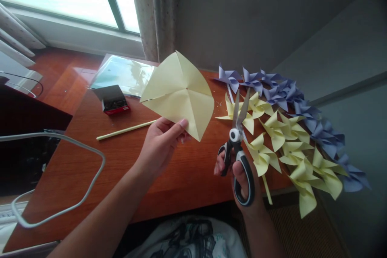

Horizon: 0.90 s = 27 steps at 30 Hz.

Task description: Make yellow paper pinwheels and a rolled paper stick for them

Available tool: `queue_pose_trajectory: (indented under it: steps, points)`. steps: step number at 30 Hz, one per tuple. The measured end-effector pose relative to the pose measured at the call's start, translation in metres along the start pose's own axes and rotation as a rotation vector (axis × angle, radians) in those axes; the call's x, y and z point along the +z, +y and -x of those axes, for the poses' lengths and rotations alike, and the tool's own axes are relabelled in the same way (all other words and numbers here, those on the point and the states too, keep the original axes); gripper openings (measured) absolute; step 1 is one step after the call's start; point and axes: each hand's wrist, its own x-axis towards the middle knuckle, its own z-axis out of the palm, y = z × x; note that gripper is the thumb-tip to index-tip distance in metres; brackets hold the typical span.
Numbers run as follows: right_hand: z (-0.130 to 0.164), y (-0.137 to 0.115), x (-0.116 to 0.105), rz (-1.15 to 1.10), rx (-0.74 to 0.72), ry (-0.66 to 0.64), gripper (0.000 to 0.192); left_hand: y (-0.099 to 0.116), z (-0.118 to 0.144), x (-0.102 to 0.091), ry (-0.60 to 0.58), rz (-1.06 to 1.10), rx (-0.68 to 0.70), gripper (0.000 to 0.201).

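My left hand (pixel 166 141) pinches the lower edge of a yellow sheet of paper (pixel 193 107). Creases run across the sheet and cross at a small dark mark near its middle; a slit shows along its left side. In my right hand (pixel 237 173) is a pair of scissors (pixel 236 137), with fingers through the black-and-white handles. Its blades point up and stand slightly apart, to the right of the paper and not touching it. Behind and right of the scissors lie several yellow paper pinwheels (pixel 276 129).
Several purple pinwheels (pixel 275 94) line the back right of the wooden table (pixel 181 181). A yellow paper stick (pixel 127 130) lies left of centre, near an open small box (pixel 115 102) and a shiny clear packet (pixel 123 74). A white cable (pixel 101 165) loops over the left side.
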Motion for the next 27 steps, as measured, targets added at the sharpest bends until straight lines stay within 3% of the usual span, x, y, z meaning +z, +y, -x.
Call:
queue_pose_trajectory:
  steps: [5,10,16,27]
  points:
    - [0.019,0.002,-0.013,-0.006,0.213,-0.209,0.048,0.001,-0.002,0.001,0.061,0.072,0.051,0.014]
    - [0.026,0.004,-0.017,-0.011,0.356,-0.345,0.051,-0.003,-0.004,0.000,0.023,0.082,0.065,0.014]
    - [0.024,0.005,-0.012,-0.060,0.407,-0.388,0.053,-0.008,-0.004,-0.002,0.022,0.027,0.078,0.016]
    - [0.022,0.005,-0.005,-0.089,0.370,-0.375,0.051,-0.010,-0.003,-0.002,0.018,-0.116,0.060,0.015]
